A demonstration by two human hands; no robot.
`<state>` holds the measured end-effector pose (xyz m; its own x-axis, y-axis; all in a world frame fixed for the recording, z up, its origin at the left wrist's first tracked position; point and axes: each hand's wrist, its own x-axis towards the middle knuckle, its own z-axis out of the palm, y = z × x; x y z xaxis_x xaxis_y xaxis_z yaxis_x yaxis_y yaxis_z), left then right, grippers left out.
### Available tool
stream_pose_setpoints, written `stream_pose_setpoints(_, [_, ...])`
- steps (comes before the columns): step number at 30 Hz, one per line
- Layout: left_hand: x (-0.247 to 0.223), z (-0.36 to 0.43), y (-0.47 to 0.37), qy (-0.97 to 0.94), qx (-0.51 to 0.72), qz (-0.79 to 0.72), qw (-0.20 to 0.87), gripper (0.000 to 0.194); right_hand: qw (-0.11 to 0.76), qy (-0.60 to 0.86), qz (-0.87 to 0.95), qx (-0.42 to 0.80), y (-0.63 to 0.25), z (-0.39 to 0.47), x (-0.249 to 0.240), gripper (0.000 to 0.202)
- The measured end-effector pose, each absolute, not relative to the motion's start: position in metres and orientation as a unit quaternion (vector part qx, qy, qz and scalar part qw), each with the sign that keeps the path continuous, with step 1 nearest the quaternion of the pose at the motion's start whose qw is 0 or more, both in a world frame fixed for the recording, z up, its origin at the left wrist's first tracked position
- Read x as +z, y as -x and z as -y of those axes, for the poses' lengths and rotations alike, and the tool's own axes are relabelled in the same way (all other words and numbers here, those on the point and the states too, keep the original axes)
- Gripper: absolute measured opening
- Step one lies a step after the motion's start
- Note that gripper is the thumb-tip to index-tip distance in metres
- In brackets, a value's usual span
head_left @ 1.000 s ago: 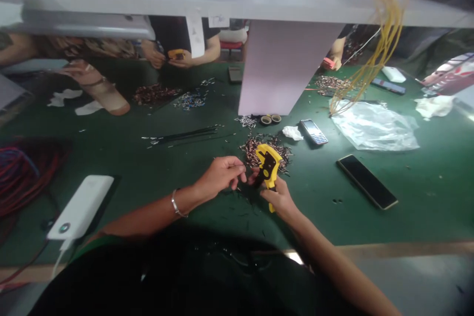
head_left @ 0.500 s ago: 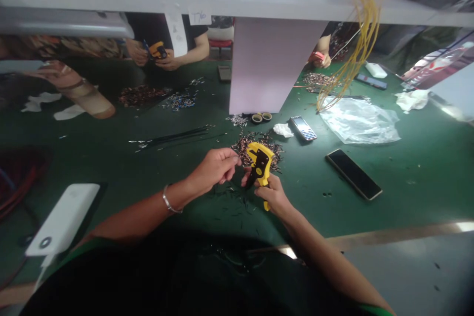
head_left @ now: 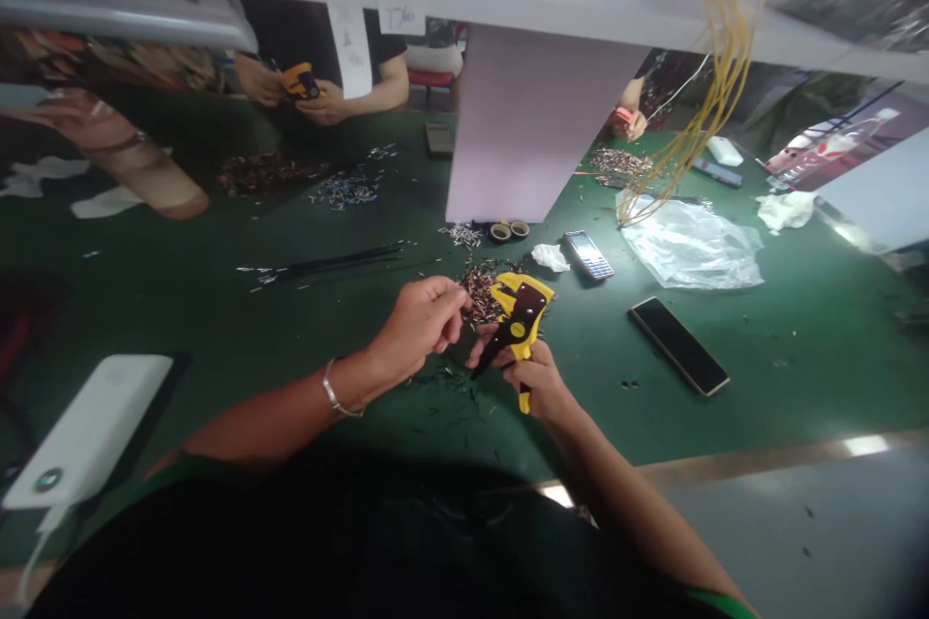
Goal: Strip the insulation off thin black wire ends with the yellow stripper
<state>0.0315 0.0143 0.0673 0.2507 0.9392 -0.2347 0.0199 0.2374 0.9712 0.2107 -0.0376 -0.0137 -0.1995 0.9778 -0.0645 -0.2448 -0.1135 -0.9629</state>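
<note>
My right hand [head_left: 535,375] is wrapped round the handles of a yellow and black wire stripper [head_left: 524,309], its jaws pointing up and left with a gap between them. Just left of the jaws, my left hand [head_left: 428,317] is closed in a pinch; what sits between the fingertips is too small to make out. Behind both hands lies a pile of short copper-coloured and black wire pieces [head_left: 480,295]. Small dark scraps [head_left: 442,397] are scattered on the green table below my hands.
Black wires [head_left: 326,263] lie to the left, near a white power bank [head_left: 94,426]. To the right are a dark phone [head_left: 678,345], a keypad phone [head_left: 589,255] and a plastic bag [head_left: 689,242]. A pink upright panel [head_left: 541,116] supports the shelf. Across the table, people handle tools.
The wire stripper has tilted to the right and its jaws look wider apart. My left hand stays pinched beside it. The whole view has shifted slightly.
</note>
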Motion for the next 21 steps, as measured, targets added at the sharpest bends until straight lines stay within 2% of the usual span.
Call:
stream_pose_setpoints(6, [0.065, -0.014, -0.035, -0.482, 0.318, -0.49, 0.653, 0.026, 0.484, 0.423, 0.465, 0.609, -0.211, 0.036, -0.008, 0.058])
stream_pose_setpoints(12, [0.063, -0.005, -0.04, -0.492, 0.276, -0.459, 0.686, 0.029, 0.466, 0.495, 0.478, 0.556, -0.209, 0.033, -0.01, 0.017])
stream_pose_setpoints(16, [0.062, -0.003, -0.038, -0.504, 0.262, -0.453, 0.687, 0.026, 0.446, 0.511, 0.527, 0.512, -0.212, 0.032, -0.011, 0.014])
stream_pose_setpoints(21, [0.061, -0.006, -0.036, -0.538, 0.245, -0.448, 0.671, 0.021, 0.434, 0.52, 0.621, 0.394, -0.212, 0.031, -0.003, 0.019])
